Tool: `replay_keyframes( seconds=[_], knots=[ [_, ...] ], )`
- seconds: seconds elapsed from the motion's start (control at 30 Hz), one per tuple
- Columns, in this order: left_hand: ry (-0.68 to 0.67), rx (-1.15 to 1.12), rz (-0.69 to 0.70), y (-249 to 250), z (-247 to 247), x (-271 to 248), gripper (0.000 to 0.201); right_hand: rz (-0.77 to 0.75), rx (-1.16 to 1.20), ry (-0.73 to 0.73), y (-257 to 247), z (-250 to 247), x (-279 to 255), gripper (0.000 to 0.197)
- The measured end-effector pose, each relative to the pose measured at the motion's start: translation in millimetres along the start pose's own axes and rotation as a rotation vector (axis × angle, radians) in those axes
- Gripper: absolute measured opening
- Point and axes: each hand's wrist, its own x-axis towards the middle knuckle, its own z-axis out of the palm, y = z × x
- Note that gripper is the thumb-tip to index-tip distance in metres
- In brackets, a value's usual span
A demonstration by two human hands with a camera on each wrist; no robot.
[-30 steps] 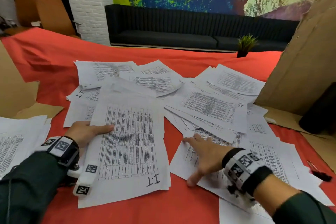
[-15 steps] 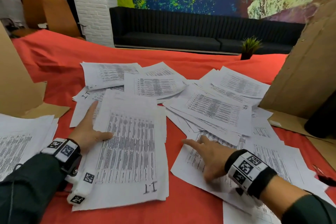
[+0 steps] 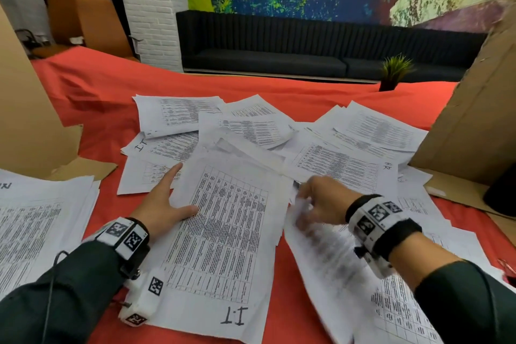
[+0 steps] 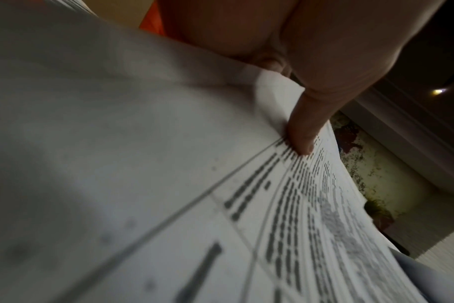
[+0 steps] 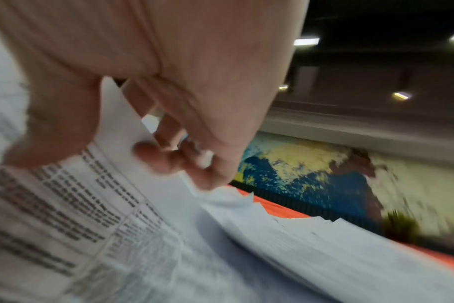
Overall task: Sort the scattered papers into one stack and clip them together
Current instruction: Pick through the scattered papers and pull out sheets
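Observation:
Printed sheets (image 3: 343, 165) lie scattered over a red tablecloth (image 3: 111, 98). Nearest me is a stack topped by a sheet marked "IT" (image 3: 223, 246). My left hand (image 3: 164, 204) lies along this stack's left edge with fingers straight, and its thumb (image 4: 303, 131) presses on the top sheet. My right hand (image 3: 315, 198) pinches the top corner of a blurred sheet (image 3: 329, 260) between thumb and fingers (image 5: 174, 155), holding it raised just right of the stack. A small red item (image 3: 506, 268), perhaps a clip, shows at the right edge.
A second paper pile (image 3: 36, 226) sits at the near left. Cardboard panels stand at the left (image 3: 25, 106) and at the right (image 3: 474, 120). A dark round object (image 3: 502, 193) stands by the right panel, and a small potted plant (image 3: 393, 72) is at the far edge.
My right hand went from pressing flat on the right-hand papers to pinching one sheet and lifting it leftward toward the "IT" stack. My left hand stretched its fingers forward along the stack's edge.

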Motion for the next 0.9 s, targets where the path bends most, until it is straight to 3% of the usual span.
replay_keyframes(
  seconds=[0.07, 0.13, 0.23, 0.3, 0.37, 0.43, 0.5, 0.57, 0.63, 0.7, 0.8, 0.87, 0.9],
  knots=[
    [0.021, 0.006, -0.034, 4, 8, 2, 0.094, -0.061, 0.284, 0.209, -11, -21, 0, 0.029],
    [0.009, -0.067, -0.043, 7, 16, 3, 0.07, -0.06, 0.451, 0.425, -26, -39, 4, 0.024],
    [-0.059, -0.302, -0.07, 18, 28, 1, 0.021, 0.131, 0.343, 0.599, -36, -54, 24, 0.03],
    [-0.036, -0.387, -0.119, 25, 32, -2, 0.029, 0.289, 0.35, 0.555, -30, -49, 38, 0.027],
    [-0.02, -0.503, -0.228, 26, 34, -4, 0.063, 0.405, 0.394, 0.492, -18, -30, 49, 0.022],
    [-0.097, -0.64, -0.323, 31, 37, -6, 0.083, 0.468, 0.437, 0.422, -8, -7, 51, 0.016],
    [-0.194, -0.52, -0.279, 37, 41, -10, 0.074, 0.405, 0.515, 0.286, -3, 11, 47, 0.014],
    [-0.289, -0.278, -0.199, 37, 47, -10, 0.047, 0.314, 0.561, 0.148, 5, 19, 38, 0.022],
    [-0.344, -0.137, -0.192, 33, 52, -7, 0.023, 0.328, 0.462, 0.163, 23, 15, 26, 0.03],
    [-0.341, -0.039, -0.204, 30, 52, -3, 0.018, 0.485, 0.213, 0.218, 53, 8, 16, 0.044],
    [-0.332, -0.016, -0.231, 30, 51, -4, 0.019, 0.801, -0.022, 0.03, 95, 8, -8, 0.104],
    [-0.333, -0.034, -0.238, 31, 53, -4, 0.02, 0.834, 0.001, -0.035, 114, 15, -16, 0.12],
    [-0.329, -0.047, -0.237, 33, 53, -6, 0.02, 0.809, 0.0, -0.034, 119, 18, -18, 0.117]
  ],
)
